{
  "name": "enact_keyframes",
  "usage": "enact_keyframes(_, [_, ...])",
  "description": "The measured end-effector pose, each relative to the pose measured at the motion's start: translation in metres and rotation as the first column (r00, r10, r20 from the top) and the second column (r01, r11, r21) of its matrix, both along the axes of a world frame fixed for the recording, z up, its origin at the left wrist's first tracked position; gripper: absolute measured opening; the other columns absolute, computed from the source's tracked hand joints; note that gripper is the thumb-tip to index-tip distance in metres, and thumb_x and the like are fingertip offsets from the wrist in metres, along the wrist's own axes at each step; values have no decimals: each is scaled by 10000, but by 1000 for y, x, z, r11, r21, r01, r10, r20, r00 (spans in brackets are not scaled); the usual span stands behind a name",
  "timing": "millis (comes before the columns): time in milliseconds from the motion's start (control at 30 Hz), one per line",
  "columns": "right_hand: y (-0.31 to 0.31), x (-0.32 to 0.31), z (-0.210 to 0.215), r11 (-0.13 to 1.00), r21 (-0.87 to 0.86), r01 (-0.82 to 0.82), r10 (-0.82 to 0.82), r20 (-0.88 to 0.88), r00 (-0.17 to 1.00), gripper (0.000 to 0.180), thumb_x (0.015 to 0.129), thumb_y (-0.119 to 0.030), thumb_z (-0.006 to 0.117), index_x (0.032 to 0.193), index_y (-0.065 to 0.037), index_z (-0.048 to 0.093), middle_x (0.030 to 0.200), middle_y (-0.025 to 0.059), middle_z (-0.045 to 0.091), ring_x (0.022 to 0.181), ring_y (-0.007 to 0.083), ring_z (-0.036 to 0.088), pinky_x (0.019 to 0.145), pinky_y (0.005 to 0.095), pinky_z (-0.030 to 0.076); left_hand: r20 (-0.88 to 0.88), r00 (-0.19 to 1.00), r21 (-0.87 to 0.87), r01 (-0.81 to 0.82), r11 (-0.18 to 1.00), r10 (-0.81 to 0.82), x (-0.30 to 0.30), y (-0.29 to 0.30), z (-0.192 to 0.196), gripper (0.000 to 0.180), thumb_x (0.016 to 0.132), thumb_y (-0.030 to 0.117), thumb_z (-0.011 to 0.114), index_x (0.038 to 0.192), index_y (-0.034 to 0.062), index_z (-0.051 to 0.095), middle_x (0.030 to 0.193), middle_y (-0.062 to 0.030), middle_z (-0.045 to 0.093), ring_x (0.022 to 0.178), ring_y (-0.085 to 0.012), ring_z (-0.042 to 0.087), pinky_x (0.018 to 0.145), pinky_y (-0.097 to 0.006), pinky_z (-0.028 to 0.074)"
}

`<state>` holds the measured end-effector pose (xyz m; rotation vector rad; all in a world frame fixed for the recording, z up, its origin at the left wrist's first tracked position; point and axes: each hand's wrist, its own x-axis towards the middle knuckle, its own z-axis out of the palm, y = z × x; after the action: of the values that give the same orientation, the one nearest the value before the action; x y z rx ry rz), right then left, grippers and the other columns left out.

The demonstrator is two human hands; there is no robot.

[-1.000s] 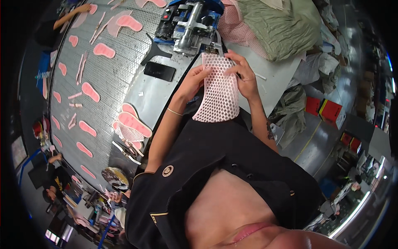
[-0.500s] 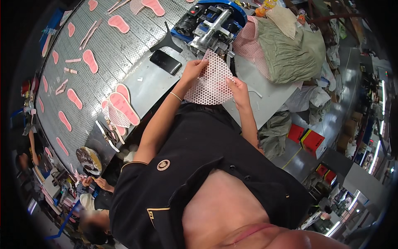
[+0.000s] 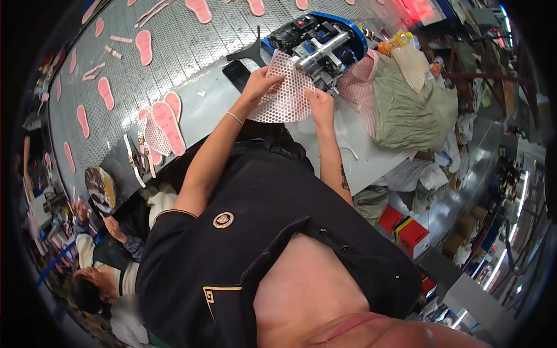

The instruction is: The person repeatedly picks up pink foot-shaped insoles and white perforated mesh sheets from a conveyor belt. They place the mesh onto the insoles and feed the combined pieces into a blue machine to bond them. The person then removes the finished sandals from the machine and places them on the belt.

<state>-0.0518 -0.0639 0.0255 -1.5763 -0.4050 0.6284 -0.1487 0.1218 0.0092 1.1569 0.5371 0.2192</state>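
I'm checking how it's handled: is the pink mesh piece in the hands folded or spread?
Spread: the pink mesh piece fans out between the left hand and right hand, holes showing across its face.

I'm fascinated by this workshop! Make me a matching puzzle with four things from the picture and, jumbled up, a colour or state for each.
Things:
1. phone
2. mesh piece
3. cloth bundle
4. machine

Descriptions:
A. dull green
B. blue and silver, with some black
C. flat and black
D. held by the left hand and right hand

Pairs: 1-C, 2-D, 3-A, 4-B
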Motion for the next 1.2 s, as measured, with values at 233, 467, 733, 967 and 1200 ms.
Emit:
enact_keyframes(233, [18, 11, -13, 978, -209, -4, 50, 215, 975, 228, 849, -149, 685, 921, 67, 694, 753, 50, 693, 650, 58, 576, 586, 236, 446, -28, 980, -75, -199, 977, 197, -52, -25, -2, 268, 809, 196, 746, 985, 17, 654, 867, -47, 678, 740, -123, 622, 659, -264, 491])
enact_keyframes(467, [9, 7, 13, 926, -353, 133, 35, 431, 901, 288, 828, -279, 683, 903, -2, 706, 753, 132, 708, 671, 222, 692, 634, 344, 498, -69, 994, -194, 73, 978, -88, -48, -81, -14, 373, 995, 351, 495, 913, 23, 652, 769, -54, 661, 654, -120, 617, 623, -257, 513])
enact_keyframes(733, [2, 8, 38, 926, -363, 103, 43, 373, 927, 289, 893, -290, 625, 841, -18, 705, 709, 79, 711, 639, 163, 698, 607, 299, 503, -178, 976, -265, -174, 948, 129, -23, -77, -12, 490, 1012, 464, 355, 943, 59, 621, 815, -57, 665, 712, -131, 635, 674, -266, 503])
enact_keyframes(967, [3, -8, 59, 963, 131, -234, 247, -95, 964, 268, 938, -159, 588, 1098, 56, 609, 907, 137, 699, 746, 150, 674, 676, 259, 526, 16, 909, 223, -410, 885, 417, -48, -66, 22, 425, 1014, 355, 446, 1205, -2, 572, 966, -136, 664, 713, -197, 687, 624, -306, 543])
enact_keyframes(1200, [16, -41, 109, 857, 451, -251, 286, -10, 958, 487, 955, -149, 553, 1376, 36, 394, 1287, 106, 559, 1149, 154, 560, 963, 289, 448, 319, 931, 645, -349, 680, 176, -91, -55, 118, 407, 813, 12, 644, 1214, 77, 646, 1351, -155, 533, 1163, -256, 587, 934, -324, 511])
